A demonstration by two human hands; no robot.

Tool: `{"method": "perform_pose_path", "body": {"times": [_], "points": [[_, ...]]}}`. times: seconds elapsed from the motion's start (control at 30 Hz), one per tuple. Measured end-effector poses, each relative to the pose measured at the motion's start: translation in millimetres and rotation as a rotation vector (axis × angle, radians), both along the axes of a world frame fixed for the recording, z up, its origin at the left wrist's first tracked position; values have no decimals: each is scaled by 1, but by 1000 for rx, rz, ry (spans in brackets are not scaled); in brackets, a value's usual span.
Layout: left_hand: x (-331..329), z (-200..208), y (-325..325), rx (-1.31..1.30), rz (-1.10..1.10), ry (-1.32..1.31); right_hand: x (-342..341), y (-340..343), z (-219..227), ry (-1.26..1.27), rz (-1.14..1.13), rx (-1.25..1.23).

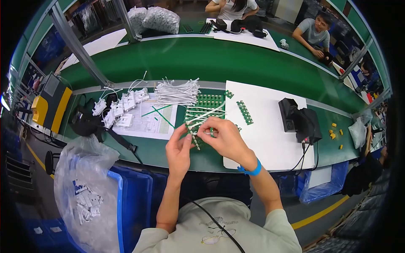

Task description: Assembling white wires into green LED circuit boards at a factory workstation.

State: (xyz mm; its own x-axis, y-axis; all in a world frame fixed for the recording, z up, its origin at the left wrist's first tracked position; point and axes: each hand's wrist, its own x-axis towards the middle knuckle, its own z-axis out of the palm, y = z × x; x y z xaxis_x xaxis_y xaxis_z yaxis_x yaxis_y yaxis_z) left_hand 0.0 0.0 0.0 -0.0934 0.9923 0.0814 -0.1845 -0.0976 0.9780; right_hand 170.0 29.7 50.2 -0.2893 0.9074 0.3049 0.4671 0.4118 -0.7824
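Note:
Over the green bench my left hand (179, 149) steadies a narrow green circuit board strip (196, 141) between thumb and fingers. White connectors line this strip. My right hand (225, 137), with a blue band at its wrist, pinches the end of a white cable (206, 132) close against the strip; the fingertips partly hide the contact. Several white cables (202, 116) lie across the boards just beyond my fingers. Behind them is a panel of green circuit boards (211, 101), and to its left a thick bundle of white cables (176, 90).
White plastic housings (126, 105) rest by a printed sheet (162, 126). Right of my hands, a white board (265, 147) carries a loose circuit strip (244, 112) and a black device (299, 120). A yellow-black machine (52, 103) stands left; a bag-lined blue bin (120, 211) is below. Two people sit opposite.

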Motion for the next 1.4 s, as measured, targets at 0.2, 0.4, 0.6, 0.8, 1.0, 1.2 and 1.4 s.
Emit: {"method": "perform_pose_path", "body": {"times": [0.2,0.4,0.6,0.8,1.0,1.2,1.4], "points": [[-2,-4,-5,10,-50,19,4,3,-3,123,5,-262],[-3,-3,-2,2,-52,13,4,6,-3,136,39,-263],[-4,-1,-1,5,-43,-11,3,6,-6,197,71,-175],[-4,1,-1,7,-33,-56,3,6,-14,172,85,-103],[-3,5,-3,-12,-30,-69,-6,-3,-6,23,35,85],[-3,-1,-6,-4,-22,-25,-8,-3,-8,-38,22,166],[-2,-14,-6,81,13,72,-9,-3,-5,30,-33,98]]}}
